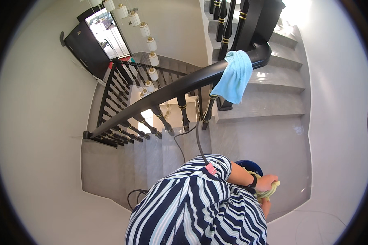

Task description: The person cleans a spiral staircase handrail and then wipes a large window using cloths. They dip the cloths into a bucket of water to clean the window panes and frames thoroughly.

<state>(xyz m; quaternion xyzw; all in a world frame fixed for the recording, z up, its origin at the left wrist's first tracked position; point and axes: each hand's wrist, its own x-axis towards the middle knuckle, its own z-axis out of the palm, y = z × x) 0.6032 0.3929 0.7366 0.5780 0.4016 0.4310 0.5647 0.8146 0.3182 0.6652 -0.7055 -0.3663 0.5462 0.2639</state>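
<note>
My left hand (265, 182), with a black watch (254, 181) on its wrist, grips a twisted yellow cloth (268, 193). Just below it in the picture, my right hand (265, 207) holds the lower part of the same cloth; striped clothing hides some of this hand. A dark blue bucket (251, 165) stands on the grey landing beside my left forearm. Part of the yellow cloth hangs at the bucket's rim, and my arm and clothing cover much of the bucket. A light blue cloth (236, 78) is draped over the black handrail (184, 84), away from both hands.
Grey steps (273, 101) rise at the upper right; others (153, 156) descend at the left. Dark balusters (182, 111) line the stairwell, where pendant lamps (152, 44) hang. A black cable (199, 144) runs to a pink clip (211, 168) on the striped clothing.
</note>
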